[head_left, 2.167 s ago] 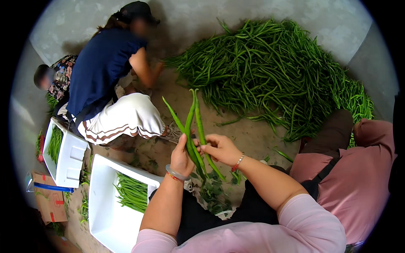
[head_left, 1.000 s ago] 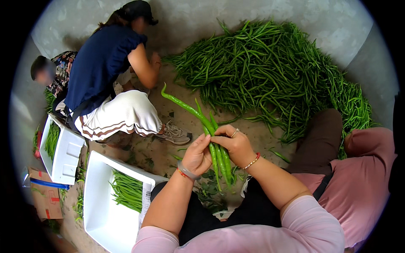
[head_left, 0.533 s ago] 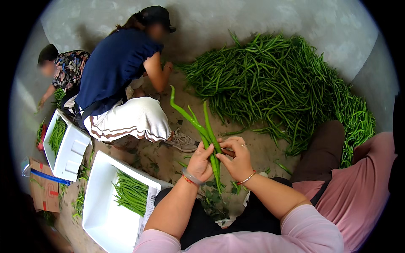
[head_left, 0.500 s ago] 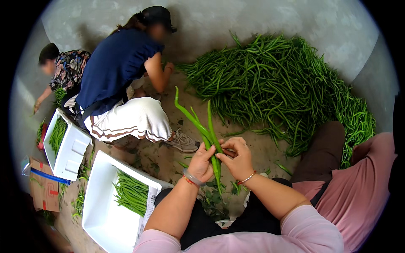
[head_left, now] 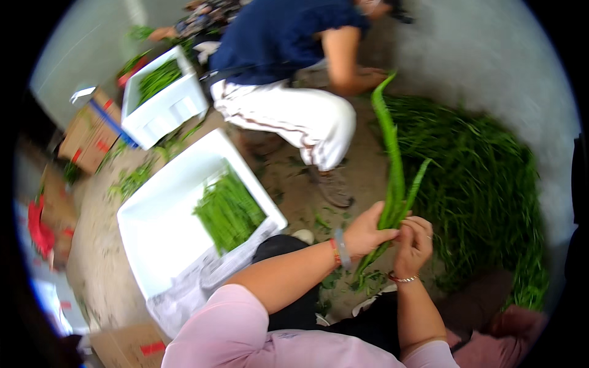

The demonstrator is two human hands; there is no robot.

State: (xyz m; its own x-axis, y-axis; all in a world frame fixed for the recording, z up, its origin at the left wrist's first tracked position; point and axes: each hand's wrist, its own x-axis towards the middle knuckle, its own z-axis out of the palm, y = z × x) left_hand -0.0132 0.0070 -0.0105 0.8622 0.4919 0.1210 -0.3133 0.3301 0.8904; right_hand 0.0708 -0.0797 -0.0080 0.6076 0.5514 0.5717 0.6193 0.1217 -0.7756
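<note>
Several long green chili peppers are gathered in my left hand, its thumb pressed across them and their tips pointing up and away. My right hand is closed beside it, fingers curled and pinching at the bunch near the left thumb. To the left of my knees a white foam box holds a neat bundle of green chili peppers at its right side, with printed paper over its near edge. A large heap of green chili peppers lies at the right, slightly blurred.
A person in a navy top crouches ahead, and another in a patterned top sits behind. A second white foam box with peppers and a cardboard box stand at the far left. Someone in dark trousers sits close on my right.
The view has swung left, so the foam boxes show more fully. My hands still hold the peppers together, now further right in the picture, and the bunch points more upright.
</note>
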